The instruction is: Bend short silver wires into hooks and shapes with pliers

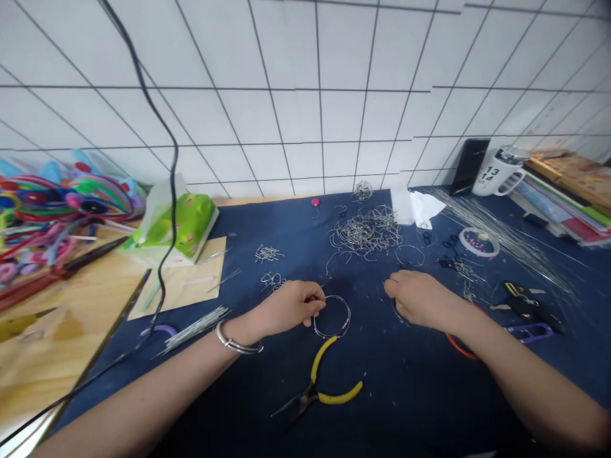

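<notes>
My left hand (pixel 291 308) pinches the left edge of a thin wire ring (pixel 350 312), which has a few pink beads on its lower right. A silver bangle (pixel 233 345) circles my left wrist. To the right, my right hand (pixel 417 294) is closed with its fingertips low over the dark cloth; a bit of thin wire shows beside them, but what they hold is hidden. Pliers with yellow handles (pixel 340 395) lie spread apart just below the ring. Above the hands is a tangled heap of bent wire pieces (pixel 365 232).
At the left lie a bundle of straight wires (pixel 195 327) and a green tissue pack (pixel 191 222). To the right are long wires (pixel 515 238), a round dish of beads (pixel 478 242), a purple-handled tool (pixel 529 331) and a white mug (pixel 496 173). A black cable (pixel 174 152) hangs at the left.
</notes>
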`<state>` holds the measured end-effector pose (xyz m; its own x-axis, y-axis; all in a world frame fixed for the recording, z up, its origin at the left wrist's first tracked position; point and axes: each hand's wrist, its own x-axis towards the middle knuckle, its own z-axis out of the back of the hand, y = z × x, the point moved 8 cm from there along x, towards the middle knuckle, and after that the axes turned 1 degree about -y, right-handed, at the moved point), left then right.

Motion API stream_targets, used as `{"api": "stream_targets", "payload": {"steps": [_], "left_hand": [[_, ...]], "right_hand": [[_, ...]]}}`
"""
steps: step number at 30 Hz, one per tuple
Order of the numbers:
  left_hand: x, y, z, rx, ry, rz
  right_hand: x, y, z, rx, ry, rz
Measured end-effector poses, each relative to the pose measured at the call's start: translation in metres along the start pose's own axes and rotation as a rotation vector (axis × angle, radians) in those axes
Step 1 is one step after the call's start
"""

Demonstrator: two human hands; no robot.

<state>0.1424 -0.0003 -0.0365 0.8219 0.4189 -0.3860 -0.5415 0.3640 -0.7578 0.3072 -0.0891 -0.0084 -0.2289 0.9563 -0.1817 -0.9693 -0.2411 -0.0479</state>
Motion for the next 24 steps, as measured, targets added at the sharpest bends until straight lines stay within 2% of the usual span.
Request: {"api": "stream_targets", "payload": {"steps": [3,8,13,18,24], "left_hand": [[-0.004,0.005,0.003,-0.073,-0.038,0.014],[-0.007,0.017,0.011,-0.261,-0.123,0.065],[-0.01,0.024,0.012,-0.312,-0.118,0.067],[-0.013,0.029,0.012,-0.281,-0.1,0.061],[-0.016,0.034,0.01,-0.153,-0.073,0.072]], "right_hand": [[0.001,-0.003,0.002,0.125,-0.001,-0.02],[0.005,-0.002,0.009,0.501,0.0,-0.081],[0.018,0.005,-0.003,0.827,0.042,-0.155],[0.029,0.008,-0.013,0.87,-0.001,-0.19],[0.034,0.011,-0.014,0.771,-0.005,-0.232]]}}
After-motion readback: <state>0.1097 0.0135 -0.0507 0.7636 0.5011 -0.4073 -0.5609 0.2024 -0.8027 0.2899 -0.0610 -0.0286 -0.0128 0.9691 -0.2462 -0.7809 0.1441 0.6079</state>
